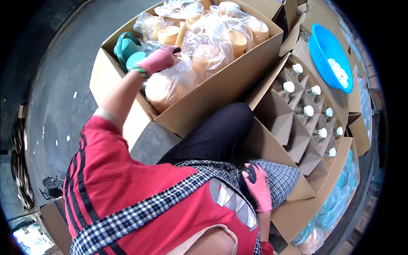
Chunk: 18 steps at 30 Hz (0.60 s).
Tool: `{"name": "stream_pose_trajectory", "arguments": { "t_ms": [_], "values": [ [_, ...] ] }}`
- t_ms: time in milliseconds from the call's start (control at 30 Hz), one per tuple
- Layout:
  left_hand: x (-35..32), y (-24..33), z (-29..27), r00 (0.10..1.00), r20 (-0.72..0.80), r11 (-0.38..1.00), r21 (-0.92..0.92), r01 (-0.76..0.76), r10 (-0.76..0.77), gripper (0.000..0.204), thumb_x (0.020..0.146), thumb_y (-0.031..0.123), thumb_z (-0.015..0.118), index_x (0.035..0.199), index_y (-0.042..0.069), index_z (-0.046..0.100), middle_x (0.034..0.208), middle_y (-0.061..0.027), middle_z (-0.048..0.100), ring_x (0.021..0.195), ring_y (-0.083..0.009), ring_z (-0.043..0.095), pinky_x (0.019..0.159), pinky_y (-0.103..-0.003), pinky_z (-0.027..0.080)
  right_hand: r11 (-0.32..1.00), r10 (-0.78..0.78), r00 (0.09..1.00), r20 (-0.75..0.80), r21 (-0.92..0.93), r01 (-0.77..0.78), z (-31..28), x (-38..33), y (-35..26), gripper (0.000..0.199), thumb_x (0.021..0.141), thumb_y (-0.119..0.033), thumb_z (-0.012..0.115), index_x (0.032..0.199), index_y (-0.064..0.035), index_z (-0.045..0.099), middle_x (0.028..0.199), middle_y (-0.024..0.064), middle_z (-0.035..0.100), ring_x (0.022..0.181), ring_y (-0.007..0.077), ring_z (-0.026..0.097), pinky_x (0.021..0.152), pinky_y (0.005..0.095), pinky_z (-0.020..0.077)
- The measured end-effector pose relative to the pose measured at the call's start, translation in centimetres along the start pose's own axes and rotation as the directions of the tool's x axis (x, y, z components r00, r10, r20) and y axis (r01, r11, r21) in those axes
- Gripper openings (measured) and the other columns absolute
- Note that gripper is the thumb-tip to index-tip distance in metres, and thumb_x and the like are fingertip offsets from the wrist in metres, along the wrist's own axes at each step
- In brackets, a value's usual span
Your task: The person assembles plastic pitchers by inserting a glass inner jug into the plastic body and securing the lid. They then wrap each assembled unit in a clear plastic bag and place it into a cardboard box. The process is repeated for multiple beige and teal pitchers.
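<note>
My left hand (159, 60), in a pink glove with dark fingertips, reaches into a large open cardboard box (212, 85). Its fingers are closed at the top of a clear plastic bag (183, 70) wrapped round a peach-coloured container (163, 91). Close by that hand are a teal round lid (135, 59) and a teal handled piece (125, 46). Several more peach containers (238, 42) in clear bags fill the box. My right hand (258, 187), gloved the same way, rests on my checked apron (280, 176) with curled fingers; whatever they may enclose is hidden.
At my right, a divided carton (276, 117) holds several glass bottles with white caps (308, 111). Beyond it stands a blue basin (318, 51) with white caps inside. Teal items in clear plastic (335, 204) lie at the lower right. A small fan-like object (52, 183) is on the grey floor (63, 106).
</note>
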<state>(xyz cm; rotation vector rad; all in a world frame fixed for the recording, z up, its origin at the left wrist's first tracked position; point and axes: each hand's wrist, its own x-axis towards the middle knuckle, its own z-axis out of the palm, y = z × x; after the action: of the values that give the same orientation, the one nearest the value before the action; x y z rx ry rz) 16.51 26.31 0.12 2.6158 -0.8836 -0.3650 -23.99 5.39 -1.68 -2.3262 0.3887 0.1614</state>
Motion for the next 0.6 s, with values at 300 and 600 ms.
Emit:
{"name": "stream_pose_trajectory", "arguments": {
  "t_ms": [300,600],
  "values": [
    [-3.0,-4.2,-1.6,0.876,0.087,0.791,0.479,0.381,-0.475,0.072,0.079,0.050,0.045,0.131,0.004,0.026,0.130,-0.0283,0.028,0.120,-0.0342,0.033,0.098,-0.040,0.029,0.998,-0.011,1.000,-0.001,-0.054,0.011,2.4,-0.5,2.3,0.028,0.075,-0.022,0.057,0.096,-0.0027,0.055,0.091,0.0147,0.056,0.086,0.0320,0.051,0.077,0.0383,0.0400],
    [-0.2,-1.2,3.3,0.994,-0.030,0.972,0.213,-0.099,0.108,0.031,0.072,0.013,0.049,0.102,0.004,0.053,0.092,-0.0188,0.058,0.082,-0.0326,0.058,0.071,-0.037,0.047,0.992,-0.022,0.998,0.058,-0.123,0.029,2.9,-0.3,1.3,0.032,0.075,-0.024,0.057,0.098,-0.0032,0.055,0.095,0.0147,0.055,0.090,0.0315,0.050,0.081,0.0384,0.0392]
  ]
}}
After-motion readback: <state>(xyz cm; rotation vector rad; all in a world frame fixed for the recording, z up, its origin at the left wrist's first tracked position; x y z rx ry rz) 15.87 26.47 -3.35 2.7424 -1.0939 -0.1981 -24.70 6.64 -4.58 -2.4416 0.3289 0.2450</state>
